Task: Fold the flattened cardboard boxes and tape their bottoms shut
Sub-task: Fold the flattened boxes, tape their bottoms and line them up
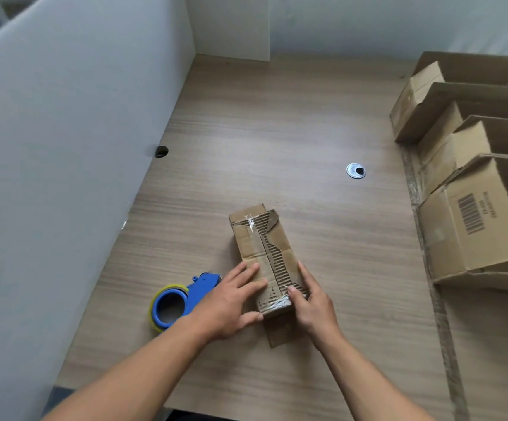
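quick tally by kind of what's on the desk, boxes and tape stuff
small taped box: 1
open boxes on the right: 4, maybe another cut off at the frame edge
tape dispenser: 1
total: 6

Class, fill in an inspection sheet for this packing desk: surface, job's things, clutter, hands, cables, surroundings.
Surface: wood-grain desk with a round grommet.
Job's things: small box at centre, clear tape along its top seam, outer paper torn; blue tape dispenser left of it; open boxes in a row at right.
Clutter: nothing seen.
Hands: left hand flat on the box's near end; right hand clasps its near right edge, thumb on the tape.
Cables: nothing seen.
Surroundings: white partition at left with a hole at desk level; white wall behind.
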A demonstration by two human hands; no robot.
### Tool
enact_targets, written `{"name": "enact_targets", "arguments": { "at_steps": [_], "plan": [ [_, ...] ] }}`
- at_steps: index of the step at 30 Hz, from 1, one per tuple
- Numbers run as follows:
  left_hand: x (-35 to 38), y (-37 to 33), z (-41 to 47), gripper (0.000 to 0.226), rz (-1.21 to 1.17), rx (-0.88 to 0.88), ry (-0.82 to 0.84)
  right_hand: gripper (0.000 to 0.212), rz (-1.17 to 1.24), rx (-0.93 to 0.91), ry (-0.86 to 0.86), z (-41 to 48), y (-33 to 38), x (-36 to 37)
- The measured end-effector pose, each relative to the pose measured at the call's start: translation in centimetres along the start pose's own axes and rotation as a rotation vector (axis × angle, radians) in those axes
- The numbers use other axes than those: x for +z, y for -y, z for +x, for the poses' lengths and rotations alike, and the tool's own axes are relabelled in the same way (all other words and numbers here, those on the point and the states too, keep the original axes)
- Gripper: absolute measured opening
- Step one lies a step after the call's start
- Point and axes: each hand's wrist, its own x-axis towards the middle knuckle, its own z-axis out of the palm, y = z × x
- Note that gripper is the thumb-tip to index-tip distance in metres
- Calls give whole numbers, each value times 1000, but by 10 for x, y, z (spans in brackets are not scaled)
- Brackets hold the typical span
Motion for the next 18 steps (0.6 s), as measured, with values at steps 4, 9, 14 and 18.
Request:
{"name": "enact_targets", "arguments": {
  "at_steps": [4,9,14,18],
  "plan": [
    [-24,-2,3,76,46,-2,-109,62,-5,17,82,6,-7,-24],
    [-46,-15,35,91,60,-192,-129,63,10,25,258,-4,-18,-61],
    [-17,-33,63,113,-347,-517,-9,59,-5,86,197,-22,-34,-86],
    [6,-43,55,65,-401,-525,-142,69,10,223,-36,-37,-40,-86]
  ]
}}
